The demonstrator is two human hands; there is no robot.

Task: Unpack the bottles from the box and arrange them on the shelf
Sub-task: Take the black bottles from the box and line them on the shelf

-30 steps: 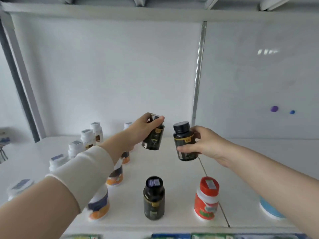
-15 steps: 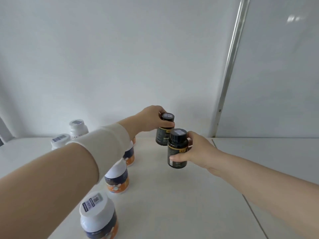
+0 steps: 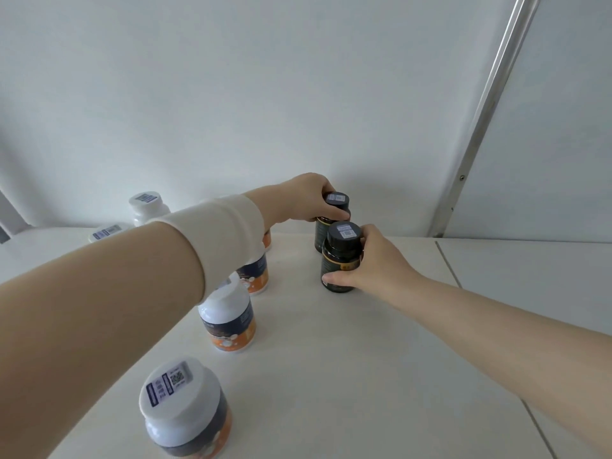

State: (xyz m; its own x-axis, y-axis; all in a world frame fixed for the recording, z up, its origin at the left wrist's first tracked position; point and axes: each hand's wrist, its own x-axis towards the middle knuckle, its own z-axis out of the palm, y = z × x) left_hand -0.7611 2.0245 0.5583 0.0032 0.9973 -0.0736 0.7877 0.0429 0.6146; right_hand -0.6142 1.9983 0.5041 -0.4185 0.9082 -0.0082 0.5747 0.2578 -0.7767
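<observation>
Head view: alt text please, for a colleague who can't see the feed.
Two dark bottles are held upright, one behind the other, near the back of the white shelf: the left grip holds the rear bottle just below its cap, the right grip holds the front bottle by its side. To their left runs a row of white-capped bottles with orange labels.

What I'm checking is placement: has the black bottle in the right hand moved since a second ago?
Yes. The black bottle in the right hand has come down from mid-air to the shelf, close in front of the other black bottle.
</observation>
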